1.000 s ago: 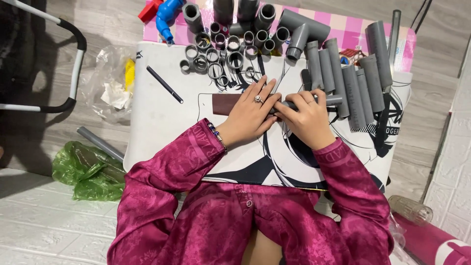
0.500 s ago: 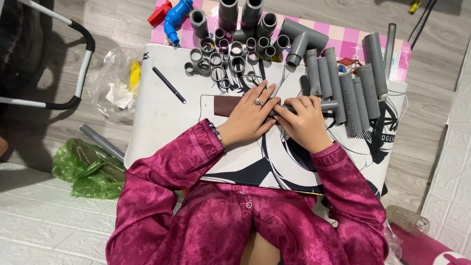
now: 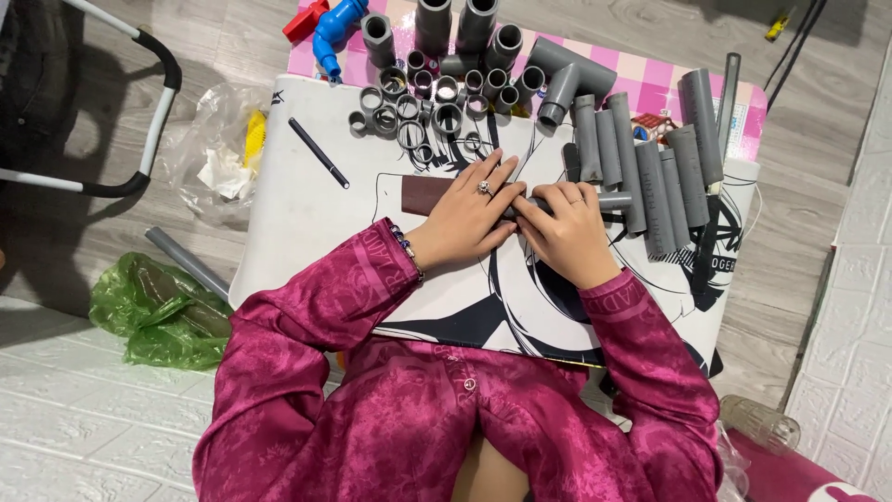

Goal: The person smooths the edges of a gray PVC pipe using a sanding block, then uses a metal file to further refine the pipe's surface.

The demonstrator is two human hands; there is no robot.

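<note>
Two hands are meeting at the middle of your bench [image 3: 307, 223], and little is differing from half a second ago: both are staying pressed together in the same spot, while the view is sliding slightly so the pipes are sitting a touch lower in the picture.

Going left to right, a crumpled green plastic bag [image 3: 153, 311] is lying on the floor beside a loose grey pipe [image 3: 186, 263], and a thin black pen [image 3: 318, 152] is resting slantwise on the bench's white, printed surface. A flat brown rectangular strip [image 3: 425, 193] is lying under your left hand [image 3: 467, 216], which is wearing a ring and spreading its fingers flat over the strip; its grip is resting on the strip rather than closing round it. Just right of it, your right hand [image 3: 567, 232] is curling its grip closed around a short grey pipe piece [image 3: 613, 200]. That piece is lying flat, its long axis running left to right across the bench, its free end pointing right towards the row of pipe lengths [image 3: 650, 177]. Those lengths are smooth, matt grey cylinders, lying side by side, pointing away from you.

Above your hands, a cluster of short grey ring fittings [image 3: 423, 107] is standing open-end up, with a blue valve [image 3: 336, 28] at the far left edge and a grey tee fitting [image 3: 567, 79] further right.
</note>
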